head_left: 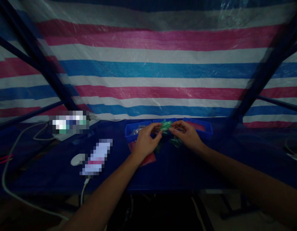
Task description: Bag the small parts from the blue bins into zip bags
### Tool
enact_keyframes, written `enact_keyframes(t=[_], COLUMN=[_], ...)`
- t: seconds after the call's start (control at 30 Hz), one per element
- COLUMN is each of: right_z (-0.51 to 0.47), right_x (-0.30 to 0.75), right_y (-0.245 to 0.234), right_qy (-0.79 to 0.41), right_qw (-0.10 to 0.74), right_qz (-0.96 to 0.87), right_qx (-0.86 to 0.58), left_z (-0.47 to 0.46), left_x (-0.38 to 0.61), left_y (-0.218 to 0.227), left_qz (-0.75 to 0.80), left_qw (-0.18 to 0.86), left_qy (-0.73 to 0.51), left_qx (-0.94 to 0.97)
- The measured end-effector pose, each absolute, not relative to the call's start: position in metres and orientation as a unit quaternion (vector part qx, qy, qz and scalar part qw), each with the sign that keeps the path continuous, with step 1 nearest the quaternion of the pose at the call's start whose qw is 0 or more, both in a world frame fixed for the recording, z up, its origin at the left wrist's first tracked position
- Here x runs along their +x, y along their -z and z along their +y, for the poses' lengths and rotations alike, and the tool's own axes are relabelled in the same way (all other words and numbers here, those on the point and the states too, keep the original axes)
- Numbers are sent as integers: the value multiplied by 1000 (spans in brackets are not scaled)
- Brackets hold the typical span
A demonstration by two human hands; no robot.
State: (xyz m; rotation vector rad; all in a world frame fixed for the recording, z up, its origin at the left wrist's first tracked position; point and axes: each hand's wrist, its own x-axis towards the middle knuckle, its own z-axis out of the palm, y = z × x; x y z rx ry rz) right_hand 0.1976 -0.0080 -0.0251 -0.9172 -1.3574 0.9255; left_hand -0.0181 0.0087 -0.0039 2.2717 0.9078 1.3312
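Observation:
My left hand (146,141) and my right hand (187,134) meet over the dark blue table (211,160), both pinched on a small green see-through packet (165,125) held between them. More green packets (175,142) lie on the table just under my right hand. A red flat piece (148,158) lies under my left wrist. Behind the hands stand low blue trays (132,132); the left one holds small clear items I cannot make out.
A striped pink, white and blue tarp (148,70) hangs behind the table, framed by dark poles (30,54). A white round object (77,159) and white cables (9,173) lie at the left. The scene is dim.

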Motion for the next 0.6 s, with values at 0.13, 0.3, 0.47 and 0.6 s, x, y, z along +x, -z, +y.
enact_keyframes(t=[0.13,0.3,0.47,0.6], right_z=[-9,-9,-11,-12], right_x=[196,195,195,193], right_y=[28,28,26,25], right_qy=[-472,-470,-470,-471], right_qw=[551,558,555,557], right_qz=[-588,-568,-567,-563], right_qx=[-358,-383,-386,-389], left_z=[9,10,12,13], left_x=[-17,-17,-17,-17], left_y=[7,9,11,11], left_qz=[279,280,281,288], left_qw=[269,287,286,278], left_qy=[-454,-448,-470,-468], left_qx=[802,799,786,788])
